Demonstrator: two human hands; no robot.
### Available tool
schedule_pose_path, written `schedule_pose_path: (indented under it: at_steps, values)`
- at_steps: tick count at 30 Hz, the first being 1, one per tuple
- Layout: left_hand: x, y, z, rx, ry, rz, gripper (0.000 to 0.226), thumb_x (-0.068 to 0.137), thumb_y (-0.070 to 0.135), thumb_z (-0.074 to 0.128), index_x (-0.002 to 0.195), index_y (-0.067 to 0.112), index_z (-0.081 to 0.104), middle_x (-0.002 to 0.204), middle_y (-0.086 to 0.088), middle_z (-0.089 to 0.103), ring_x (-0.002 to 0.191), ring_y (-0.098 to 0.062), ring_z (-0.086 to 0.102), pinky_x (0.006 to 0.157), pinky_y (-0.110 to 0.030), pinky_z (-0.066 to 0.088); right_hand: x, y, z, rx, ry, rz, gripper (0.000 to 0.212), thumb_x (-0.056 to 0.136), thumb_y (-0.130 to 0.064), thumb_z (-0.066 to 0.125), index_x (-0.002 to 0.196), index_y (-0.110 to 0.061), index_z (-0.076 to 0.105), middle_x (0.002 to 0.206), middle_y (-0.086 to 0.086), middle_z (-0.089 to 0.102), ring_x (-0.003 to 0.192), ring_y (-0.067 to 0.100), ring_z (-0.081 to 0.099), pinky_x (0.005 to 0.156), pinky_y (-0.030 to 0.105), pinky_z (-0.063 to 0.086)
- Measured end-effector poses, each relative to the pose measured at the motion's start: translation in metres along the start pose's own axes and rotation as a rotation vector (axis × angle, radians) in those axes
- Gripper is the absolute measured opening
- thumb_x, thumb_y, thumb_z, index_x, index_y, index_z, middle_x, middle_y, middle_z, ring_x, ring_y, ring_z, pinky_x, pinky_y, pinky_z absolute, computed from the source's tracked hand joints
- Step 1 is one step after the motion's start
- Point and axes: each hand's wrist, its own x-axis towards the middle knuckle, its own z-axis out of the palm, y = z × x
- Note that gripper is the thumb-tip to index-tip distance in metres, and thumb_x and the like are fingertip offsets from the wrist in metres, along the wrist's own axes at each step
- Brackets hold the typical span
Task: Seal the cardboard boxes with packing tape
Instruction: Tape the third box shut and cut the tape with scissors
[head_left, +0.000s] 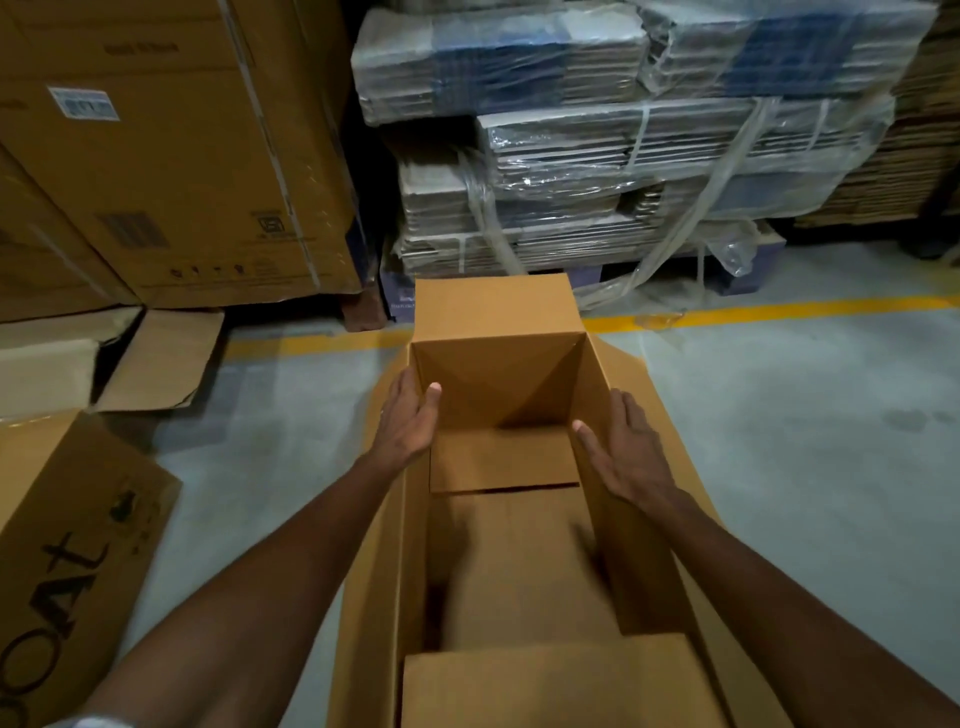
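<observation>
An open brown cardboard box (493, 312) stands in front of me with its top flaps spread and nothing visible inside but its folded bottom flaps. My left hand (408, 423) grips the left wall's top edge, thumb inside and fingers outside. On the right wall's top edge my right hand (626, 454) lies the same way, thumb inside and fingers spread along the outside. No packing tape is visible in the head view.
Large printed cartons (171, 156) are stacked at the back left, with an open carton (62, 514) at my near left. Shrink-wrapped bundles of flat cardboard (623, 130) sit on a pallet behind the box. A yellow line (779, 312) crosses the grey floor.
</observation>
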Motion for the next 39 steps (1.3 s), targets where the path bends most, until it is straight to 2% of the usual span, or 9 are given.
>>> schedule_pose_path:
  at_steps: [7,14,20,23,26,29,32,35,39]
  values:
    - [0.087,-0.004,-0.008,0.102,0.049,-0.017,0.044,0.102,0.008,0.049,0.146,0.015,0.049,0.136,-0.015,0.060,0.121,-0.036,0.058,0.097,-0.042,0.049,0.081,-0.015,-0.005,0.072,-0.046,-0.060,0.083,0.102,-0.062,0.032,0.163,-0.013,0.004,0.171,0.010,0.004,0.158,0.027,0.005,0.126,0.054,0.010]
    - [0.121,-0.016,-0.015,-0.032,-0.028,-0.167,0.046,0.094,0.013,0.057,0.133,0.037,0.052,0.122,-0.006,0.064,0.106,-0.035,0.065,0.087,-0.048,0.059,0.154,-0.025,-0.004,0.485,-0.058,0.115,0.104,0.080,-0.092,0.042,0.160,-0.029,0.021,0.159,-0.004,0.042,0.147,0.026,0.037,0.118,0.059,0.030]
    - [0.109,-0.032,0.004,-0.244,0.020,-0.029,0.051,0.098,0.005,0.059,0.140,0.031,0.046,0.133,0.008,0.057,0.123,-0.017,0.053,0.108,-0.047,0.047,0.140,-0.028,-0.010,0.800,0.106,0.052,0.062,0.095,-0.072,0.035,0.110,-0.024,0.071,0.118,-0.002,0.070,0.117,0.015,0.061,0.110,0.044,0.043]
    - [0.083,-0.009,-0.006,-0.490,0.032,-0.051,0.048,0.098,0.000,0.050,0.138,0.026,0.055,0.137,0.009,0.058,0.126,-0.011,0.054,0.101,-0.036,0.050,0.140,-0.024,-0.011,1.006,0.180,0.121,0.050,0.101,-0.060,0.037,0.114,-0.017,0.060,0.114,0.006,0.070,0.115,0.024,0.063,0.107,0.054,0.046]
    - [0.058,0.012,-0.021,-0.867,0.088,-0.183,0.034,0.105,0.018,0.034,0.117,0.014,0.065,0.092,0.017,0.077,0.088,-0.004,0.072,0.071,-0.024,0.057,0.134,-0.022,-0.016,1.213,0.179,0.243,0.051,0.109,-0.054,0.025,0.125,-0.017,0.056,0.117,0.006,0.070,0.121,0.029,0.063,0.102,0.050,0.050]
    - [0.055,0.007,-0.040,-0.874,-0.018,-0.241,0.060,0.104,0.058,0.033,0.107,0.017,0.077,0.090,0.015,0.076,0.085,-0.007,0.070,0.074,-0.030,0.056,0.127,-0.017,-0.029,1.287,-0.056,0.297,0.075,0.102,-0.068,0.023,0.122,-0.013,0.070,0.115,0.008,0.074,0.111,0.021,0.068,0.086,0.035,0.053]
    - [0.055,0.001,-0.052,-0.516,-0.152,-0.188,0.016,0.095,0.042,0.069,0.108,0.039,0.077,0.126,0.013,0.064,0.121,-0.017,0.058,0.094,-0.040,0.050,0.118,-0.012,-0.041,1.012,-0.260,0.138,0.058,0.088,-0.060,0.067,0.134,-0.025,0.065,0.137,0.005,0.062,0.117,0.017,0.061,0.092,0.029,0.048]
    - [0.052,-0.027,-0.039,-0.192,-0.188,-0.019,0.052,0.089,0.025,0.079,0.134,0.043,0.061,0.165,-0.003,0.030,0.152,-0.025,0.029,0.120,-0.043,0.031,0.112,-0.009,-0.036,0.581,-0.211,0.032,0.076,0.085,-0.033,0.082,0.152,-0.032,0.046,0.158,-0.008,0.037,0.141,0.015,0.039,0.111,0.030,0.036]
    - [0.034,-0.037,-0.015,-0.102,-0.106,0.022,0.068,0.094,0.013,0.072,0.150,0.040,0.044,0.171,-0.008,0.014,0.157,-0.025,0.015,0.122,-0.041,0.023,0.101,-0.008,-0.019,0.319,-0.173,-0.039,0.082,0.096,-0.036,0.069,0.162,-0.032,0.021,0.171,-0.006,0.010,0.154,0.023,0.019,0.122,0.044,0.023]
